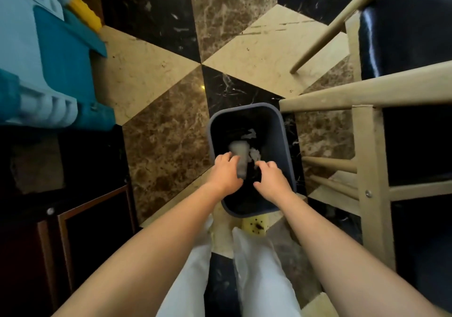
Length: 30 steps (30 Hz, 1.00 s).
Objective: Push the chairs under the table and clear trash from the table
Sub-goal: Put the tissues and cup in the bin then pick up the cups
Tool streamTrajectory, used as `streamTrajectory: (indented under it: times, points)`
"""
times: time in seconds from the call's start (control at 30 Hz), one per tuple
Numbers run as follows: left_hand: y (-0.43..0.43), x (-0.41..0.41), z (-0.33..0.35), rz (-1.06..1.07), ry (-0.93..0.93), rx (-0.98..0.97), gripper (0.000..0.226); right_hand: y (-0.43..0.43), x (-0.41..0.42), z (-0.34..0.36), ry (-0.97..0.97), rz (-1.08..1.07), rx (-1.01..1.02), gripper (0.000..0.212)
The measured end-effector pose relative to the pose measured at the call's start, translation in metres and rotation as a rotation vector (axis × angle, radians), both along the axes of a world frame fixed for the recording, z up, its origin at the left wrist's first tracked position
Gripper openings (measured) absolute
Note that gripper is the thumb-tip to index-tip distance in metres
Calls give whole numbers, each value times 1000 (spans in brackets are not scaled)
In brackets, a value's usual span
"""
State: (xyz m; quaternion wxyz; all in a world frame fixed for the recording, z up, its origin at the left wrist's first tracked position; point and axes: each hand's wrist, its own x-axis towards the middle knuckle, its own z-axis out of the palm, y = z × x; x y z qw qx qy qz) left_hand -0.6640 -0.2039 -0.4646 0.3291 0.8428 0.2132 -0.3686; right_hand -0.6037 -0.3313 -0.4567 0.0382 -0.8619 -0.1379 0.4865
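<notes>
A dark blue trash bin [244,111] stands on the marble floor right in front of my feet. Both hands hover over its opening. My left hand [226,173] curls its fingers and thumb around a clear plastic cup [241,154], which looks blurred. My right hand [271,179] is beside it with fingers spread and bent, holding nothing. Crumpled white paper [254,155] lies inside the bin near the right fingertips. A beige wooden chair [367,94] with a dark seat [403,35] stands close on the right, touching the bin's rim. The table is out of view.
A light and teal blue plastic structure [44,67] fills the upper left. A dark wooden cabinet [73,231] is at the lower left. My white trouser legs [256,267] and a yellow slipper [254,227] are below the bin. Patterned floor lies ahead.
</notes>
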Motion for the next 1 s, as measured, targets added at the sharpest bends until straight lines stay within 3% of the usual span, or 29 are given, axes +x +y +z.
streamTrajectory:
  times: [0.27, 0.5, 0.67, 1.0]
  points:
    - [31, 2, 95, -214, 140, 10, 63, 2, 11, 99, 166, 122, -108, 65]
    - [58, 27, 253, -381, 226, 22, 58, 16, 40, 257, 239, 208, -71, 59]
    - [65, 51, 361, -508, 235, 34, 56, 24, 63, 369, 190, 229, -34, 58]
    - [27, 117, 506, -698, 2, 167, 58, -36, 91, 534, 48, 55, -31, 55]
